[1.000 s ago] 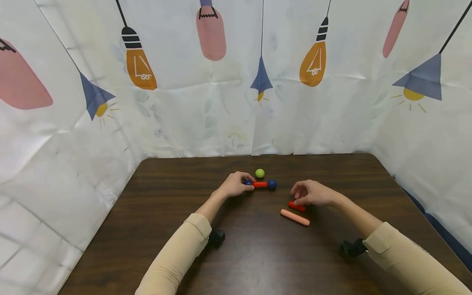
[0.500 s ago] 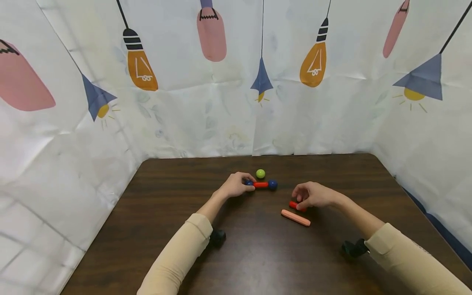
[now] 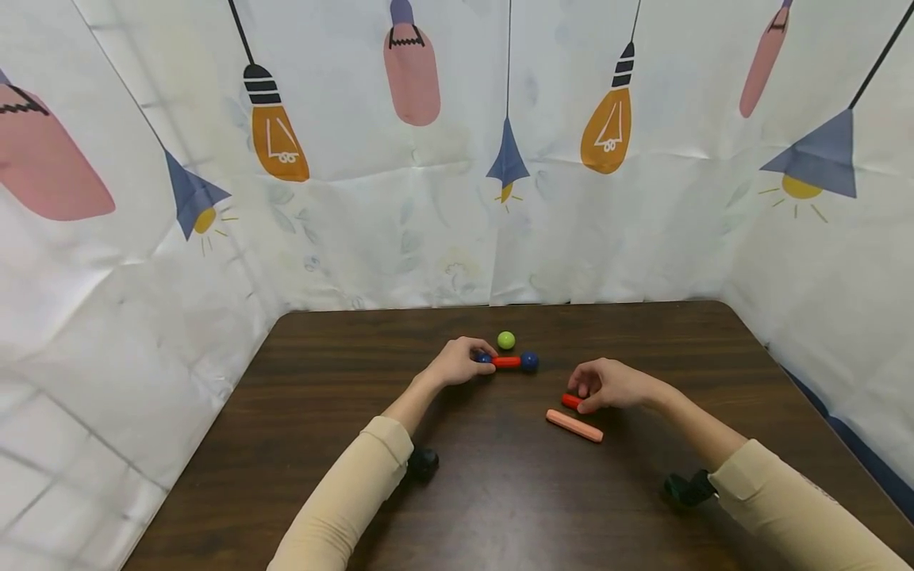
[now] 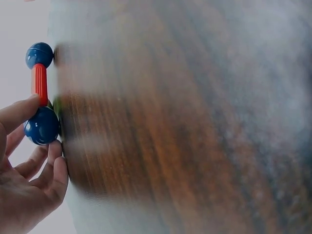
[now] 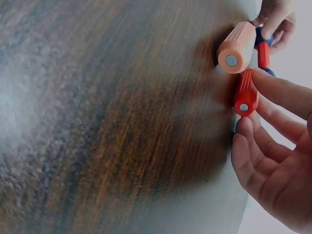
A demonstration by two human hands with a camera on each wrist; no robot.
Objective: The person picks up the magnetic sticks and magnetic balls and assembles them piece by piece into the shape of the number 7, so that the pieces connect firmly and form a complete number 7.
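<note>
My left hand (image 3: 457,361) holds the left blue ball (image 4: 42,126) between thumb and fingers. A short red magnetic rod (image 3: 506,362) joins it to a second blue ball (image 3: 529,362); the piece lies sideways on the table. My right hand (image 3: 616,384) pinches another short red magnetic rod (image 5: 246,92), thumb on one side and fingers on the other. A round metal disc shows in this rod's end in the right wrist view. Just nearer to me lies a longer peach magnetic rod (image 3: 574,426), untouched.
A lime-green ball (image 3: 506,340) sits just behind the joined piece. The dark wooden table (image 3: 485,492) runs back to a white curtain (image 3: 443,238) printed with lamps and bulbs. Black wrist cameras (image 3: 689,488) hang below both cuffs.
My right thumb and fingers have come in closer around the loose red rod, and now cover its right end. The left hand keeps its hold; the head view has tilted up slightly.
</note>
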